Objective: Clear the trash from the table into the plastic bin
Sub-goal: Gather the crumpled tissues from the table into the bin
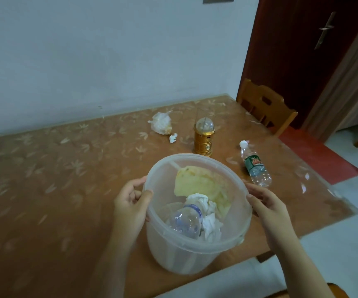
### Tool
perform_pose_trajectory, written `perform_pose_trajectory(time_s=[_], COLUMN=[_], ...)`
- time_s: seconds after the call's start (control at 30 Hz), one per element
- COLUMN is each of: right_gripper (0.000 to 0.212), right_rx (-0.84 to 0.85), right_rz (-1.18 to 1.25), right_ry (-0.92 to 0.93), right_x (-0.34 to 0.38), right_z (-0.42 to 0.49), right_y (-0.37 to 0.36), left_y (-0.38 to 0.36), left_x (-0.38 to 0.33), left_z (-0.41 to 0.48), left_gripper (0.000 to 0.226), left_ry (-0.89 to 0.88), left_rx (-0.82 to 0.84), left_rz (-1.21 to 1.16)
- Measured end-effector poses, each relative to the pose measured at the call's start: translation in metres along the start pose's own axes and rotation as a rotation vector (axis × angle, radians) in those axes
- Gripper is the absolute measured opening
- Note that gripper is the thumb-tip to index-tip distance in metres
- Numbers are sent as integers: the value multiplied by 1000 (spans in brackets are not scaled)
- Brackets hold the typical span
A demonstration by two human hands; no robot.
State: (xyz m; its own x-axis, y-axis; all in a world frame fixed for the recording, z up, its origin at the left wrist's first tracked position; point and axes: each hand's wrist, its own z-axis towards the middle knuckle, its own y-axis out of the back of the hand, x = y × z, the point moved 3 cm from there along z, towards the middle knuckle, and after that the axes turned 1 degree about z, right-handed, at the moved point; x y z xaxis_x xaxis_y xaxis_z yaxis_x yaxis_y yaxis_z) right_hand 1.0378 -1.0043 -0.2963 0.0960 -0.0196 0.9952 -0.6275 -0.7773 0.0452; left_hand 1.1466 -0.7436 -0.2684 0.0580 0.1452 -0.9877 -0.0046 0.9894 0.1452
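While you look down, the table [45, 190] fills most of the view, with a chair [266, 106] at its far right corner. Your bin [195, 250] is at the near edge, toward the right corner, its mouth tipped toward you; you cannot tell whether its base rests on the table. Your left hand [128, 205] grasps the bin's left rim, thumb hooked inside and fingers curled outside. Your right hand [268, 209] lies against the right rim with fingers nearly straight, released rather than clenched. Inside the bin sit 1 yellow wrapper [197, 181], 1 crushed bottle [186, 220] and white tissues [208, 220]. On the table, 1 bottle [256, 166] lies near the right edge, just beyond your right hand, cap pointing away. 1 gold lantern [203, 138] stands upright just behind the bin. 1 crumpled bag [161, 123] lies toward the far edge, left of the lantern, and 1 small wad [173, 138] sits just beside it.
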Motion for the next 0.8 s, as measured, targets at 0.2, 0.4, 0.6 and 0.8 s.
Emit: perform_pose_trajectory(time_s=[0.2,0.4,0.6,0.8], right_gripper=[27,24,23,22], right_rx=[52,90,76,58], right_rz=[4,-3,16,9], right_ry=[8,-10,-2,8], right_x=[3,-3,1,0], right_z=[37,70,101,134], right_y=[27,13,-17,-39], left_y=[-36,-43,-37,-40], left_x=[0,5,4,9], left_z=[-11,9,55,94], left_gripper=[33,32,35,35], left_ry=[4,55,5,-4], left_rx=[-8,-68,-78,-75], left_rz=[114,98,99,34])
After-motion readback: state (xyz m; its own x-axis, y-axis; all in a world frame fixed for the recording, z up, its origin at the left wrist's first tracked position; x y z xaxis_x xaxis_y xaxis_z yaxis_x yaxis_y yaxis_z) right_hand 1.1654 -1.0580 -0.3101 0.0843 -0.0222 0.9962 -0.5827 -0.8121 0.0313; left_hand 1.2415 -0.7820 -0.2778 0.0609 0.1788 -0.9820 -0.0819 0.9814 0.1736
